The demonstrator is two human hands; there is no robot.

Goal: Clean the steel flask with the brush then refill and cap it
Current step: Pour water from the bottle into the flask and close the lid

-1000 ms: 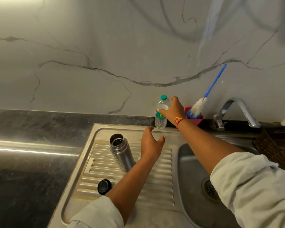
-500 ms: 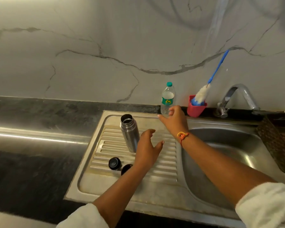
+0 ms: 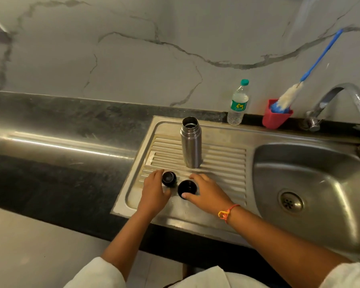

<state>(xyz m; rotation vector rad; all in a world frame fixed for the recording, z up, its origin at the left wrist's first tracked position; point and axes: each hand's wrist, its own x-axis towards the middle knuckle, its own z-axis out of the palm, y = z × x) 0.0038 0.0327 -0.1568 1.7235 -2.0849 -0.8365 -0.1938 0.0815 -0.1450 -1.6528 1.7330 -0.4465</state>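
While both hands are down on the ribbed drainboard, the open steel flask stands upright and uncapped just behind them, and that looks like the weak spot. A wrist lifting carelessly could tip it over on those ridges, or send it toward the sink basin. The two black pieces are small and probably wet, so either might slip and roll away. Fitting them in the wrong order is another likely slip.

The left hand has its fingers and thumb curled round the small stopper. The right hand cups the wider cup lid, with its thumb at the near rim and its fingers at the far one. Whether either piece has left the steel, I cannot tell. The bottle brush leans in its red holder at the back of the desk.
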